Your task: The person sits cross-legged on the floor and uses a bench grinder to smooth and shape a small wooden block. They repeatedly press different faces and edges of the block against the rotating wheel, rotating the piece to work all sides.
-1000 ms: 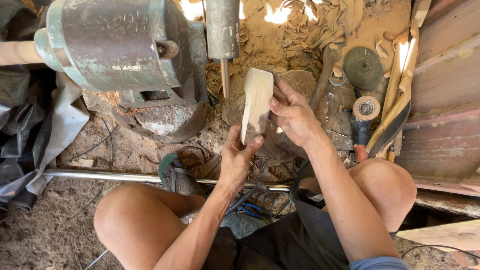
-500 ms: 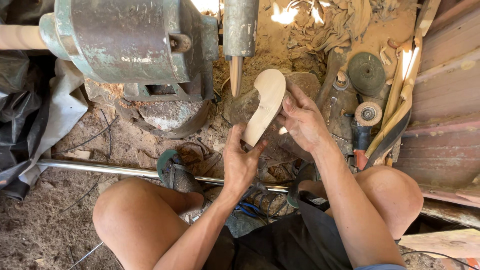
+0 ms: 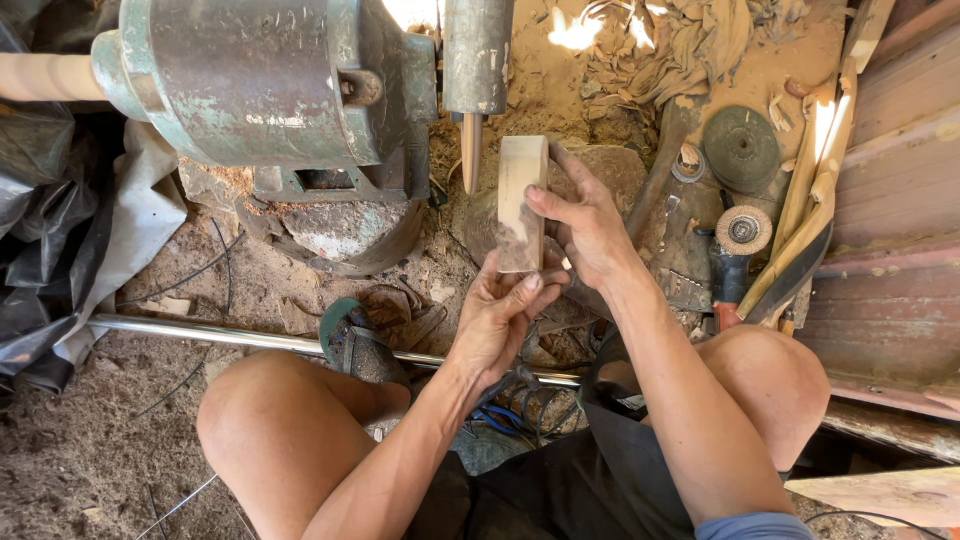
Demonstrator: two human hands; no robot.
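Note:
A pale wooden piece (image 3: 521,200) is held upright between both hands, just right of a pointed bit (image 3: 471,150) that sticks down from a grey metal spindle (image 3: 477,55). My left hand (image 3: 497,315) grips the lower end of the wood from below. My right hand (image 3: 585,225) holds its right side, the fingers pressed on the face. The wood stands a little apart from the bit's tip. I squat on the dirt floor with both knees in view.
A big green motor housing (image 3: 255,85) sits at the upper left. A steel pipe (image 3: 230,335) runs across the ground. At the right lie an abrasive disc (image 3: 740,150), a wire wheel tool (image 3: 742,232), wooden sticks (image 3: 815,190) and planks (image 3: 890,210). Wood shavings (image 3: 690,45) are piled above.
The wooden piece has been turned in my hands from showing its broad rounded face to standing upright and narrow. It sits slightly lower and nearer the bit.

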